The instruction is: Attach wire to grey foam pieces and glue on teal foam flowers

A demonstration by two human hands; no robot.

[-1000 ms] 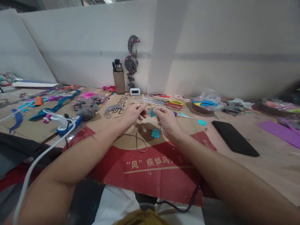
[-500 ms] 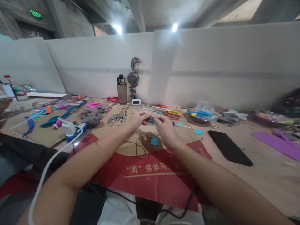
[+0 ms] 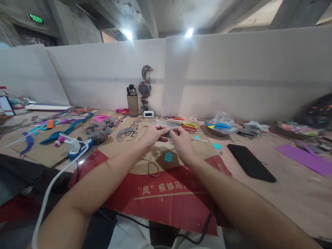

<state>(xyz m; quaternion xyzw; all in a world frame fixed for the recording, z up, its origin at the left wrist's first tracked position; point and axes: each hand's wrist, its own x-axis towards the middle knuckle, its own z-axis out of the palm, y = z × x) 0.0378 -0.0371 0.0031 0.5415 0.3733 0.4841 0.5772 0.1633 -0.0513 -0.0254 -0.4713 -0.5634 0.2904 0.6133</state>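
Observation:
Over the cardboard, my left hand and my right hand meet fingertip to fingertip. Pinched between them is a small teal piece, mostly covered by the fingers. Below the hands, a teal piece with a scalloped edge lies flat. A thin grey cord loops on the cardboard to its left; whether it reaches my fingers I cannot tell. The cardboard sheet has a red front part with printed characters.
Yellow-handled scissors lie beyond my right hand. A black phone and purple sheet are to the right. On the left are a blue power strip with a white cable and grey pieces. A bottle stands at the back.
My fingertips have drawn closer together over the small teal piece, which now shows less. The whole view has shifted slightly; the things on the table have stayed put.

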